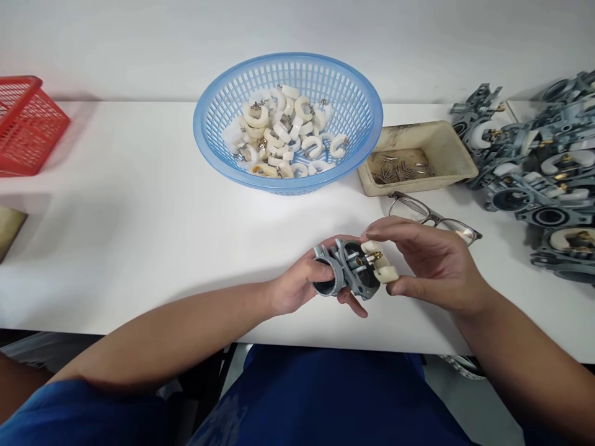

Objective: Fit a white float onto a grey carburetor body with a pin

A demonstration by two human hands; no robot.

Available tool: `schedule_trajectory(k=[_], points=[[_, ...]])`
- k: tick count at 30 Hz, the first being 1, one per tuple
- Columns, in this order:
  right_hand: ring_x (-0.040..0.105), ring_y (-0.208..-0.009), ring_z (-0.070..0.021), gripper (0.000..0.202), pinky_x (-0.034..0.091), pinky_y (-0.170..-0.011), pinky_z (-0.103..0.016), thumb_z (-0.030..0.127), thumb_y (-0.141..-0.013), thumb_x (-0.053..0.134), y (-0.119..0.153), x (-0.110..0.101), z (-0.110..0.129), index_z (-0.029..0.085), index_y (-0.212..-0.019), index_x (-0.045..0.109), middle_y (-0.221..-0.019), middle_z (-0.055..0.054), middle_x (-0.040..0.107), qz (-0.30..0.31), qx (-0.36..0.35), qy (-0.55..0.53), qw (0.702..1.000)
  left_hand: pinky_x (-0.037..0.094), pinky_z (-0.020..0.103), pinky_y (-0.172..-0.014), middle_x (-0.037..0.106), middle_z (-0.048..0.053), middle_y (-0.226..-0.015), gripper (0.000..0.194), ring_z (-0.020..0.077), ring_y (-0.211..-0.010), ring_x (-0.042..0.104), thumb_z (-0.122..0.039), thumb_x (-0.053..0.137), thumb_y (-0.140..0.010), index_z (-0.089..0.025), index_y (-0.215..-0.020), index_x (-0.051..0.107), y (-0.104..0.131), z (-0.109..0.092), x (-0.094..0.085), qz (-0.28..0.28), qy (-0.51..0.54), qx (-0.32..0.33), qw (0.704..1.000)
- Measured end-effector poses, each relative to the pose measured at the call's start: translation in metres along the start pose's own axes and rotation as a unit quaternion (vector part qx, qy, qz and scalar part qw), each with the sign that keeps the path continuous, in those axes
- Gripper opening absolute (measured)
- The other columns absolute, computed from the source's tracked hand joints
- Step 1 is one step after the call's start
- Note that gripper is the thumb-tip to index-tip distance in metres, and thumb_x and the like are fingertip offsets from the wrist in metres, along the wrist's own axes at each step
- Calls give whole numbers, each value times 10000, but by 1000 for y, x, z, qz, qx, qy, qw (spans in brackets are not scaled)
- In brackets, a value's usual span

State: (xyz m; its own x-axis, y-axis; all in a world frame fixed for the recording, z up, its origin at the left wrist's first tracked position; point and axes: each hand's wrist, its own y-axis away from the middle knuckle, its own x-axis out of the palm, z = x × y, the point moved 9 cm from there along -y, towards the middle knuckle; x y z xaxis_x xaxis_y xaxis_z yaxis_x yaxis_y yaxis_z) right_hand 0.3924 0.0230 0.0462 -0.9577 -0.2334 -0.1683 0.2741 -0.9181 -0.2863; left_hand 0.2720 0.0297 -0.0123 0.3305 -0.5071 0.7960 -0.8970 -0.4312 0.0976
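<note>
Left hand [297,286] clamped on grey metal carburetor body [346,277], right hand [430,263] pinching its white plastic float [383,269], near blue plastic mesh basket [218,145].

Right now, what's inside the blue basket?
The blue basket holds a heap of white C-shaped plastic floats, some with small metal fittings. Whatever lies under the heap is covered; only mesh shows around it.

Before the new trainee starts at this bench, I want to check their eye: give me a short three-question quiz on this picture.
1. True or false: the left hand grips the grey carburetor body.
2. What fills the blue basket?
A. white floats
B. metal pins
C. eyeglasses
3. Fill in: the right hand pinches a white ____ against the body.

Key: 1 true; 2 A; 3 float.
</note>
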Motion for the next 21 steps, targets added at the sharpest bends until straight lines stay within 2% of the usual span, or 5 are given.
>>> schedule_trajectory(k=[8,12,16,19,21], points=[[679,-1193,-272,420,561,-1038,-429,338,-972,728,6,-1,-2,362,-1391,704,-1249,-53,743,-20,24,4,1000,636,490,-775,711,48,-1013,633,153,-710,625,-381,809,-700,-240,-1272,576,3,2,-2,-1,-2,2,1000],[683,-1107,-275,355,570,-960,-451,372,-1072,523,13,-5,1,350,-1395,670,-1214,-60,732,-109,6,100,989,638,479,-787,717,71,-1054,610,200,-833,669,-416,805,-716,-226,-1254,589,3,2,-3,-5,-3,13,1000],[688,-969,-239,341,557,-870,-419,309,-1089,484,17,-3,5,330,-1382,658,-1105,-58,728,-151,-32,148,977,630,426,-807,719,46,-1031,626,210,-846,723,-339,822,-697,-243,-1269,586,3,8,-4,2,-16,-17,1000],[657,-870,-194,296,545,-784,-349,345,-1102,486,18,-17,1,309,-1284,717,-992,-48,704,-211,9,105,972,610,375,-808,721,80,-1144,688,223,-874,740,-252,834,-644,-246,-1287,589,4,12,-5,-1,-46,-46,998],[611,-771,-165,298,510,-643,-288,420,-1102,489,17,-21,-5,309,-1221,738,-908,-36,673,-214,67,48,973,599,356,-797,715,83,-1156,704,222,-886,732,-214,806,-633,-247,-1300,583,5,10,-4,-4,-64,-48,997]])
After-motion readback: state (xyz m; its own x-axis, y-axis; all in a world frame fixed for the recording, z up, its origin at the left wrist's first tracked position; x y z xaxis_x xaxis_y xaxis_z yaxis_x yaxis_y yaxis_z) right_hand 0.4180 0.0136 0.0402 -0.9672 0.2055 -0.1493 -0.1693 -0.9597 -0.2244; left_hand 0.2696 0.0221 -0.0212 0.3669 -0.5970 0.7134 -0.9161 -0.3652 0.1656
